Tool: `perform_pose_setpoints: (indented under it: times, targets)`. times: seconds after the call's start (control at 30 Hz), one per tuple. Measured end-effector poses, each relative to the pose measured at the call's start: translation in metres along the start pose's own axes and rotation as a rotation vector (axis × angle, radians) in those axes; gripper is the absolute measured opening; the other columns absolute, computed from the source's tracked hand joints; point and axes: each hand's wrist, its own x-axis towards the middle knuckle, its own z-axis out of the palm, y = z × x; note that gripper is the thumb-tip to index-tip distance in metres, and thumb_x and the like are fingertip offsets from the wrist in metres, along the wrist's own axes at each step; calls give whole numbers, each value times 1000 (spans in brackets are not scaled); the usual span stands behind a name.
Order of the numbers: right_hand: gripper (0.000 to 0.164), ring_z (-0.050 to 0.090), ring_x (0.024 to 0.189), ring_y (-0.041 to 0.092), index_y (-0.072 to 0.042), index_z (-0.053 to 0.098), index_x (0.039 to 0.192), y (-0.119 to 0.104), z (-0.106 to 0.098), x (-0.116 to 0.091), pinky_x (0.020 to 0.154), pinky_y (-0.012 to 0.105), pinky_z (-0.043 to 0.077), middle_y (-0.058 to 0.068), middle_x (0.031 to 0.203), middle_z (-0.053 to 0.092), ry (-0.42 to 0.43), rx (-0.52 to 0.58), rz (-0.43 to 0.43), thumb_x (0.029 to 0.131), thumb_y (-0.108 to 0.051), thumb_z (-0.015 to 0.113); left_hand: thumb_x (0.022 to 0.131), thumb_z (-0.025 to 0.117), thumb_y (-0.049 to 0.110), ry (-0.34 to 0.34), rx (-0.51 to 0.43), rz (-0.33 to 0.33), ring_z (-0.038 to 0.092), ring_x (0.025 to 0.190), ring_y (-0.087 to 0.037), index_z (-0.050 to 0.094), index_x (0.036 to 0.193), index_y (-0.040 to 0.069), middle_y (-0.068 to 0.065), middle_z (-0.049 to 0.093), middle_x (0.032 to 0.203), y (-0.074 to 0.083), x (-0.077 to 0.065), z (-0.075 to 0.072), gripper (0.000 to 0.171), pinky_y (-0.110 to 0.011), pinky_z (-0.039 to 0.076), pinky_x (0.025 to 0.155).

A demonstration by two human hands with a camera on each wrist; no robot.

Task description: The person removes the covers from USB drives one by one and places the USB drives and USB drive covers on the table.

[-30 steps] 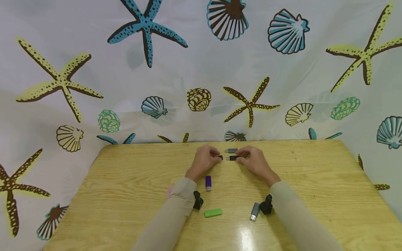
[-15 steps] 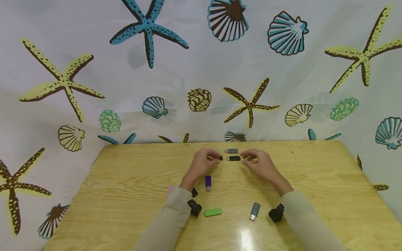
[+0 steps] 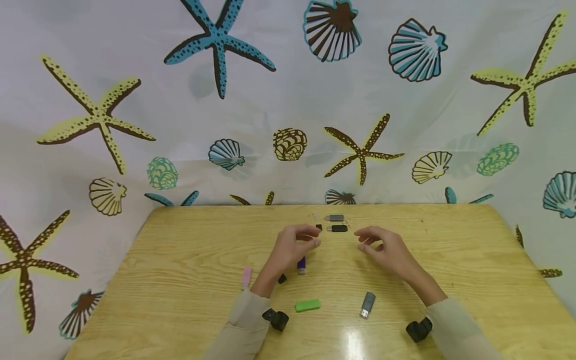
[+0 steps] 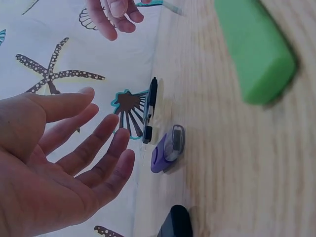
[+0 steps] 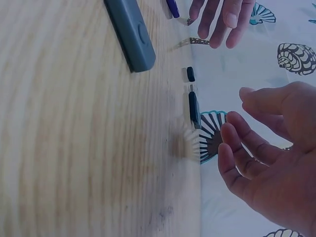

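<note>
Near the table's back edge lies a black USB flash drive point(image 3: 339, 228), its metal plug bare and pointing left. A small black cap point(image 3: 319, 227) sits just left of that plug, apart from it. Behind them is a grey USB flash drive point(image 3: 336, 218), also plug leftward. My left hand point(image 3: 290, 247) hovers in front of the cap with fingers loosely bent and holding nothing. Over the table to the right of the black drive, my right hand point(image 3: 389, 250) is likewise free, thumb and fingers apart. A purple flash drive point(image 3: 301, 266) is partly covered by the left hand.
Nearer the front lie a green flash drive point(image 3: 308, 305), another grey flash drive point(image 3: 367, 305) and a pink one point(image 3: 246, 277). A black piece point(image 3: 282, 278) shows beside the left forearm. A patterned curtain point(image 3: 252, 110) hangs behind the wooden table point(image 3: 189, 250).
The right hand has let go of the black flash drive and drawn back to the right. The left hand has released the black cap and pulled back toward the front.
</note>
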Motion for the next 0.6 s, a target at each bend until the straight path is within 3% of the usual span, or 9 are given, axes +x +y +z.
perform_pose_setpoints:
  times: [0.3, 0.6]
  targets:
    - [27, 68, 97, 25, -3, 70, 123, -8, -6, -21, 76, 35, 59, 13, 111, 72, -4, 4, -32, 96, -6, 72, 98, 72, 10, 32, -60, 44, 66, 108, -33, 72, 125, 5, -18, 69, 120, 6, -21, 6, 28, -47, 57, 92]
    - [26, 69, 98, 24, -7, 71, 120, -10, -6, -41, 75, 33, 59, 10, 114, 72, -38, 6, -88, 95, -5, 74, 96, 74, 11, 49, -65, 60, 68, 105, -33, 73, 124, 6, -17, 71, 118, 7, -42, 18, 28, -51, 56, 89]
